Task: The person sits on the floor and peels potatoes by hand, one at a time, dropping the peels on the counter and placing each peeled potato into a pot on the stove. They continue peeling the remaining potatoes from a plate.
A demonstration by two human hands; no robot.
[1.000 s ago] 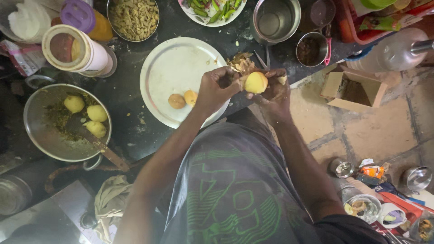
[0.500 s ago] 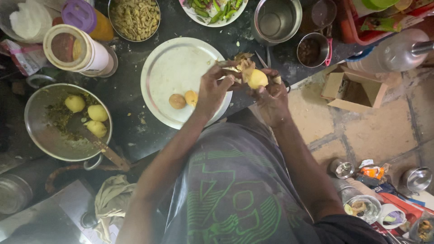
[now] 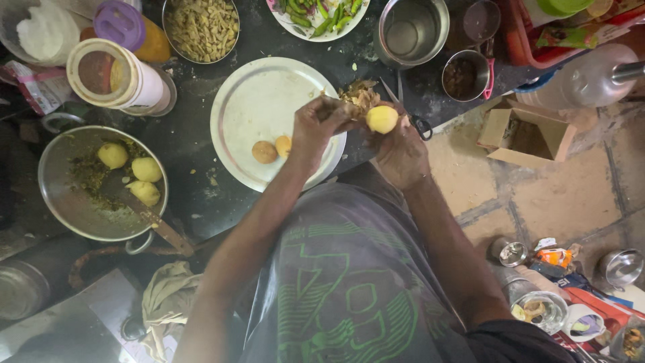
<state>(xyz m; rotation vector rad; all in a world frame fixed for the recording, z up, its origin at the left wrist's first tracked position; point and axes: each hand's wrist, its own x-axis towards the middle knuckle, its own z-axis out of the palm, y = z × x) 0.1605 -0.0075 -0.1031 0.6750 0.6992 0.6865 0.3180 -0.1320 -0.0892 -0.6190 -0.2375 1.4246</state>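
The right hand (image 3: 402, 149) holds a yellow peeled potato (image 3: 381, 119) in its fingertips, just past the right edge of the round metal plate (image 3: 255, 101) and above the dark tabletop (image 3: 195, 195). The left hand (image 3: 321, 126) is closed beside it, fingers pinched at the potato's left side, with a heap of brown peel (image 3: 359, 94) lying just behind both hands. On the plate sit two small potatoes — a brown one (image 3: 264, 152) and a paler one (image 3: 283, 145) — touching each other near the left wrist.

To the left a wide metal pan (image 3: 57, 195) holds three peeled potatoes (image 3: 132, 171) on a green-brown mash, and a wooden-handled spoon (image 3: 156, 225) leans over its rim. Along the far edge stand a bowl of tan chopped pieces (image 3: 201, 27), a plate of green beans and other cut vegetables (image 3: 316, 17), a steel pot (image 3: 411, 30) that looks empty, and a small cup of dark brown stuff (image 3: 463, 75). A white jar with an open top (image 3: 107, 74) stands near a purple-lidded orange bottle (image 3: 131, 30). Scissors (image 3: 413, 117) lie partly hidden behind the right hand.
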